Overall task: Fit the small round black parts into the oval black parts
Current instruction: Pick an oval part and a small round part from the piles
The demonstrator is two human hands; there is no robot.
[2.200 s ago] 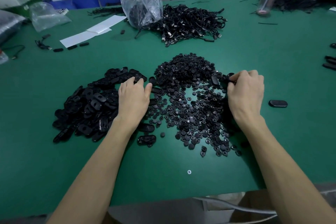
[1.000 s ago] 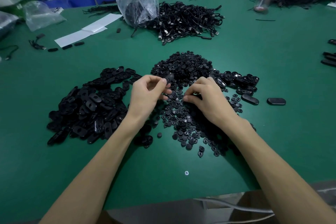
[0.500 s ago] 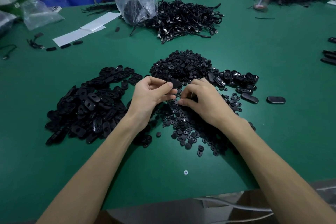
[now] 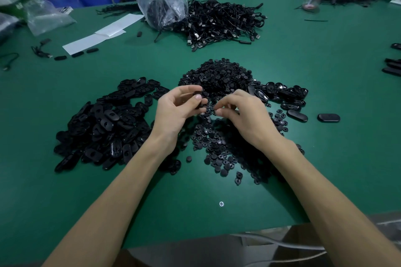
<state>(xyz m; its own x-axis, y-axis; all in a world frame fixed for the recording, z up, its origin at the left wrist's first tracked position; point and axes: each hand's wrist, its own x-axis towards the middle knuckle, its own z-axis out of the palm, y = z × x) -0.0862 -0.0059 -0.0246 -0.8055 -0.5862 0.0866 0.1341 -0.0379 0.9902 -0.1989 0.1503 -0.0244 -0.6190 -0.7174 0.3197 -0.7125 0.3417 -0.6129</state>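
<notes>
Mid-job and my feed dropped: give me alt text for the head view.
A person's left hand pinches a black part above a green table, while the right hand curls its fingertips over the pile of small round parts; whether it holds one is unclear. A pile of oval parts lies to the left.

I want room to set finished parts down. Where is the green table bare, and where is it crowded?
Bare: the table around the screw, at the near edge; the right side beyond the lone oval part; the strip between round-part heap and cable pile. Crowded: between oval pile and heap, where left hand and right hand work.
</notes>
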